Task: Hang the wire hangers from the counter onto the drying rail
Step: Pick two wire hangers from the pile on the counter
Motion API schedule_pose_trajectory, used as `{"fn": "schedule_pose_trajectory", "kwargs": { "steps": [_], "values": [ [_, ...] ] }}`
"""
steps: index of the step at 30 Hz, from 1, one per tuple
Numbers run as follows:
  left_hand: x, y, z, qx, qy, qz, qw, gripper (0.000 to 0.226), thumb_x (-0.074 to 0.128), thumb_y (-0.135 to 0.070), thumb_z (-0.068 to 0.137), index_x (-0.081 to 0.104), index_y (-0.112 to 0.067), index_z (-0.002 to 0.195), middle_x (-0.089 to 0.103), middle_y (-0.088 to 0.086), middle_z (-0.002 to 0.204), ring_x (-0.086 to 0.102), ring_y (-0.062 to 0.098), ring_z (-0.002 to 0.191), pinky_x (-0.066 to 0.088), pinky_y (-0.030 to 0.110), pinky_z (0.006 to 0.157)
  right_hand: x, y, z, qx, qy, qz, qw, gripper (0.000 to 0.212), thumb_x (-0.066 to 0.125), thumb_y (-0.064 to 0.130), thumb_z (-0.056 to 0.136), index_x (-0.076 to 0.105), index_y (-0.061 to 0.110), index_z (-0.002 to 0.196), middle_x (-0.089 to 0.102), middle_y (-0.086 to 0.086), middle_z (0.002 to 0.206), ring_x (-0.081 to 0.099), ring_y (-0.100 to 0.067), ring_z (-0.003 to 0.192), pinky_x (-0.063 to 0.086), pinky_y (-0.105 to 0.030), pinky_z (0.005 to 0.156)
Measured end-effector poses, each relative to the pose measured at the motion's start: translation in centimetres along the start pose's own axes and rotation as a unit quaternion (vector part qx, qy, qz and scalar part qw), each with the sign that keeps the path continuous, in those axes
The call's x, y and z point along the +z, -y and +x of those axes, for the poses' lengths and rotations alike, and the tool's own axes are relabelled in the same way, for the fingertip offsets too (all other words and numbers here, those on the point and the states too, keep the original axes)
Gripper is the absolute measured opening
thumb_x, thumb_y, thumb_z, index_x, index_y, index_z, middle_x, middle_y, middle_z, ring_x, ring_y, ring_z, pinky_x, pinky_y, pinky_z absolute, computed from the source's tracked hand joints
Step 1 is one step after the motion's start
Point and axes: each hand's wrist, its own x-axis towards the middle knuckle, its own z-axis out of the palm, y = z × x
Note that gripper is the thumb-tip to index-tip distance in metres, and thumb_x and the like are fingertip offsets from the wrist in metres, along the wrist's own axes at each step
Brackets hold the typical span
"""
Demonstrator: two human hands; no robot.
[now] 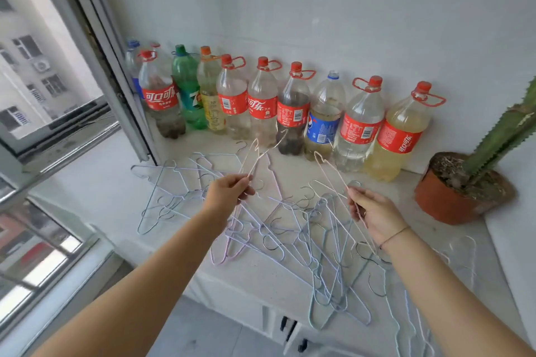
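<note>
Okay, my left hand (229, 193) pinches a pink hanger (251, 169), right hand (375, 216) grips a second hanger (333, 172); hanger pile (290, 238) on counter (116, 197). Bottle labels: 7UP (188, 95), Pepsi (322, 127), Coca-Cola (359, 127).

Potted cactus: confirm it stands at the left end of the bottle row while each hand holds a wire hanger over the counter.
Wrong: the head view shows the potted cactus at the right end of the bottle row, not the left. The left hand and right hand each hold a wire hanger over the counter.
</note>
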Motion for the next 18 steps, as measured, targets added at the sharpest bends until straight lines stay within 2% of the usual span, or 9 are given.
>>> {"fn": "schedule_pose_trajectory", "kwargs": {
  "steps": [3, 6, 11, 14, 18],
  "values": [
    [-2.7, 1.2, -4.0, -0.007, -0.073, -0.02, 0.997, 0.019, 0.052, -0.01, 0.093, 0.067, -0.018, 0.084, 0.063, -0.008, 0.054, 0.047, 0.011, 0.056, 0.038, 0.016, 0.052, 2.5, -0.4, -1.2, 0.007, 0.054, -0.005, 0.999, 0.013, 0.054, 0.003, 0.089, 0.064, 0.009, 0.085, 0.059, 0.002, 0.055, 0.051, -0.004, 0.046, 0.041, -0.013, 0.044],
    [-5.2, 2.3, -8.4, -0.019, -0.141, -0.052, 0.988, 0.02, 0.051, -0.008, 0.093, 0.065, -0.016, 0.082, 0.063, -0.007, 0.051, 0.047, 0.011, 0.053, 0.038, 0.013, 0.048, 5.1, -1.1, -3.0, 0.018, 0.114, -0.012, 0.993, 0.011, 0.053, 0.002, 0.089, 0.063, 0.007, 0.085, 0.057, -0.002, 0.059, 0.051, -0.003, 0.044, 0.042, -0.013, 0.042],
    [-9.3, 3.8, -16.8, -0.044, -0.25, -0.098, 0.962, 0.014, 0.048, -0.007, 0.095, 0.062, -0.008, 0.096, 0.06, 0.004, 0.062, 0.048, 0.009, 0.05, 0.039, 0.012, 0.047, 10.4, -2.7, -7.5, 0.053, 0.204, -0.031, 0.977, 0.009, 0.056, 0.003, 0.087, 0.063, 0.006, 0.083, 0.06, 0.001, 0.052, 0.051, -0.005, 0.041, 0.041, -0.014, 0.04],
    [-12.1, 4.6, -22.0, -0.051, -0.308, -0.13, 0.941, 0.012, 0.052, -0.008, 0.094, 0.064, -0.007, 0.094, 0.061, 0.0, 0.056, 0.048, 0.008, 0.048, 0.039, 0.016, 0.05, 14.0, -3.8, -11.1, 0.064, 0.266, -0.056, 0.96, 0.008, 0.056, 0.004, 0.088, 0.062, 0.006, 0.084, 0.058, -0.002, 0.058, 0.05, -0.008, 0.048, 0.041, -0.014, 0.043],
    [-16.1, 5.3, -29.4, -0.041, -0.38, -0.121, 0.916, 0.016, 0.052, -0.011, 0.094, 0.063, -0.012, 0.084, 0.059, 0.005, 0.066, 0.052, 0.009, 0.052, 0.042, 0.012, 0.049, 19.1, -5.3, -17.2, 0.091, 0.352, -0.063, 0.929, 0.005, 0.057, 0.005, 0.088, 0.062, 0.005, 0.086, 0.055, -0.005, 0.065, 0.052, -0.003, 0.043, 0.043, -0.012, 0.042]
  ]
}}
